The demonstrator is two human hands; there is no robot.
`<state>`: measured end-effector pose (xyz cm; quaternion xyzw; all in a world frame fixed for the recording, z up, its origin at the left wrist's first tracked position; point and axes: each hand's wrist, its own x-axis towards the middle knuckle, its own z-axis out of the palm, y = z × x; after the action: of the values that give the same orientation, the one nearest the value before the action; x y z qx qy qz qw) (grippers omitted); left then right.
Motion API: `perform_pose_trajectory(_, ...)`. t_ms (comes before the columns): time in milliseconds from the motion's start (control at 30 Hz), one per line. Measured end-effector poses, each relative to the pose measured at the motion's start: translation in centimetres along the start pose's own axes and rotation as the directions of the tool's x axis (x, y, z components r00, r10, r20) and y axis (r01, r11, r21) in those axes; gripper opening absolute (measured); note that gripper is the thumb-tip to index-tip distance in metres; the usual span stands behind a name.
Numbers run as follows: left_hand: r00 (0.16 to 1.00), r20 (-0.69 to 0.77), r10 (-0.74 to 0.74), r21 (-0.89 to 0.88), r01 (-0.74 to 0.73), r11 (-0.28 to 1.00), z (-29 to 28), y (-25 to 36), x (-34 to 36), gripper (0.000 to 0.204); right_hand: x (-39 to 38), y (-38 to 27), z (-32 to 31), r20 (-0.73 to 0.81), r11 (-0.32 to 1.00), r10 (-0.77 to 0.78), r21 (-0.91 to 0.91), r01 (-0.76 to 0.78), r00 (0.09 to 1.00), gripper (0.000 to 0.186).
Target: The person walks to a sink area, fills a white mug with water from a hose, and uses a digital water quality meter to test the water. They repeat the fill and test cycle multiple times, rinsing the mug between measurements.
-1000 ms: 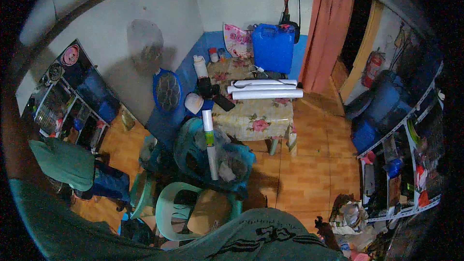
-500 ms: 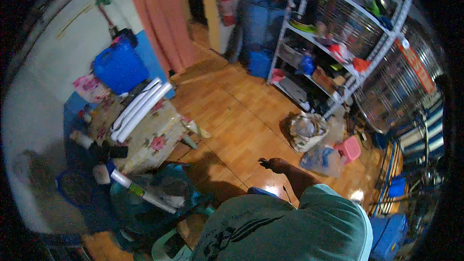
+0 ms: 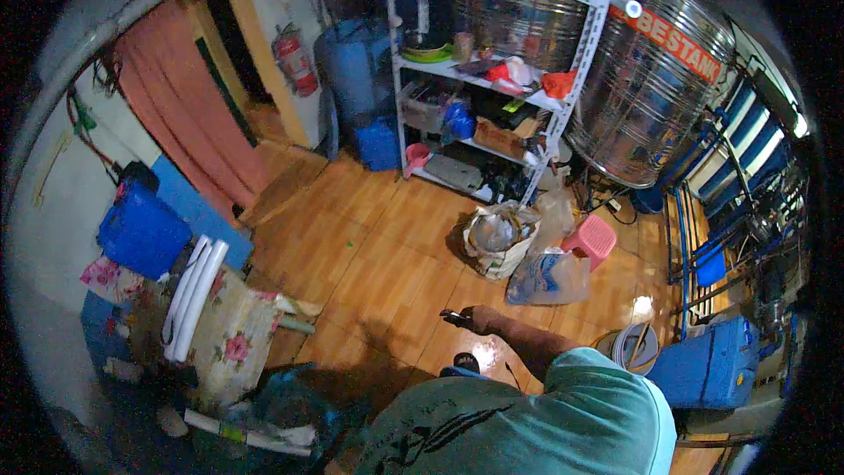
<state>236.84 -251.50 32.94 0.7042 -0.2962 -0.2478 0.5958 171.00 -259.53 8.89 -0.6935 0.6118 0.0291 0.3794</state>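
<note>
My right arm, in a green sleeve, reaches forward over the wooden-look floor [image 3: 352, 237] at lower centre. My right hand [image 3: 476, 319] is closed on a small dark object [image 3: 451, 316], too small to name. Below it a foot in a dark sandal [image 3: 466, 361] shows. Ahead of the hand lie a white sack [image 3: 492, 255] with bundled contents, a clear bag with blue print [image 3: 545, 286] and a pink plastic stool [image 3: 591, 237]. My left hand is out of view.
A white metal shelf [image 3: 397, 62] stands before a steel tank [image 3: 651, 105] and blue drums [image 3: 347, 79]. At left are a curtained doorway [image 3: 180, 97] and a table [image 3: 237, 317] with white rolls [image 3: 193, 295]. A grey bucket [image 3: 631, 347] and blue cooler [image 3: 703, 365] sit at right.
The view has turned right, from the table and chairs toward the shelf, tank and floor bags. My right arm has come into view, held out over the floor.
</note>
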Motion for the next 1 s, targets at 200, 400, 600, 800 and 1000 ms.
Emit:
perform_pose_trajectory(200, 0.754, 0.654, 0.049, -0.569, 0.448, 0.690, 19.4, 5.1, -2.5, 0.050, -2.7, 1.4, -7.6, -0.117, 0.787, 0.102, 0.617, -0.008, 0.988, 0.037)
perform_pose_trajectory(400, 0.020, 0.999, -0.028, -0.002, 0.851, 0.525, 46.9, 0.8, -19.5, 0.052, -7.9, -2.3, -21.5, -0.470, 0.493, 0.008, 0.770, 0.406, 0.883, 0.044)
perform_pose_trajectory(600, -0.436, 0.899, -0.039, 0.392, 0.762, 0.515, 57.7, 1.4, -27.6, 0.048, -11.3, -1.0, -27.4, -0.698, 0.233, 0.027, 0.701, 0.674, 0.716, 0.045)
perform_pose_trajectory(800, -0.539, 0.842, -0.040, 0.402, 0.575, 0.712, 63.2, 0.8, -26.4, 0.050, -9.5, 2.1, -29.0, -0.671, 0.450, 0.088, 0.686, 0.572, 0.736, 0.041)
perform_pose_trajectory(1000, -0.367, 0.921, -0.134, 0.209, 0.171, 0.963, 68.5, 1.1, -22.2, 0.036, -1.6, 3.1, -29.9, -0.700, 0.573, 0.097, 0.621, 0.535, 0.708, 0.044)
